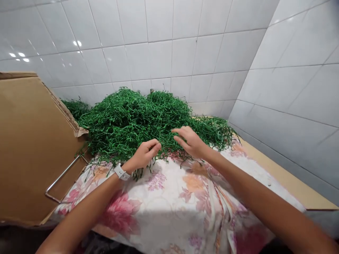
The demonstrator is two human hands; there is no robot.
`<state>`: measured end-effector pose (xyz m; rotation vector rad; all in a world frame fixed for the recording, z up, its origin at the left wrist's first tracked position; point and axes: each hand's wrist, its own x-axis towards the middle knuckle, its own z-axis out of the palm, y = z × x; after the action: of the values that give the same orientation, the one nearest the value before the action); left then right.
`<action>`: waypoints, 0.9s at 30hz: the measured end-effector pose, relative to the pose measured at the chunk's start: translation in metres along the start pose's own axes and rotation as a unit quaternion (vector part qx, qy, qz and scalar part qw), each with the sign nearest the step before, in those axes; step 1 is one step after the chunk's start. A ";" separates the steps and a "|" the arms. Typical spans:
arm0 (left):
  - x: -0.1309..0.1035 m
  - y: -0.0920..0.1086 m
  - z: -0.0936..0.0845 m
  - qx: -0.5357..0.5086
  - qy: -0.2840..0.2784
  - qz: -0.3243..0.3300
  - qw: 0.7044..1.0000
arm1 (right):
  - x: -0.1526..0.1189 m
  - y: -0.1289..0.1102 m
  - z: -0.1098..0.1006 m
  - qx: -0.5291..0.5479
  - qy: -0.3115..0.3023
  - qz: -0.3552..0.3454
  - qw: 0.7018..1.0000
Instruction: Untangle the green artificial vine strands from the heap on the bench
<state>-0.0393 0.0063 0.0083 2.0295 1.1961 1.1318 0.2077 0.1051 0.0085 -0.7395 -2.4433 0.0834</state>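
A wide heap of thin green strands (137, 113) lies on a floral cloth (169, 201), against the tiled wall. My left hand (147, 152), with a white watch on its wrist, is at the heap's front edge. Its fingers are curled together, and a few green strands hang below it; what the fingertips pinch is too small to make out. My right hand (189, 140) is just to the right, in front of the heap, with its fingers apart and nothing visible between them. The two hands do not touch.
On the left stands a large cardboard box (31, 148) with a bent metal wire frame (63, 175) beside it. White tiled walls (159, 60) rise behind and at the right. A bare tan board edge (280, 176) shows beyond the cloth. Striped ribbons (219, 211) lie at the front.
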 end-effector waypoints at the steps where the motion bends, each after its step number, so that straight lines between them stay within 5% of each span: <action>1: 0.004 -0.003 0.004 -0.027 0.024 -0.013 0.999 | 0.001 0.006 -0.001 -0.011 0.017 0.028 0.999; 7: 0.033 -0.014 0.033 -0.164 0.095 -0.073 0.979 | -0.005 0.019 0.003 -0.016 0.079 0.113 0.990; 16: 0.020 -0.008 0.043 -0.256 0.057 -0.113 0.958 | -0.011 -0.036 0.042 0.176 0.083 0.020 0.981; 27: 0.008 0.008 0.038 -0.167 0.073 -0.090 0.979 | -0.014 -0.036 0.035 0.244 0.106 -0.045 0.963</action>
<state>-0.0013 0.0090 -0.0021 1.5796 1.1444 1.3107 0.1802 0.0712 -0.0195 -0.3920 -2.1210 0.5225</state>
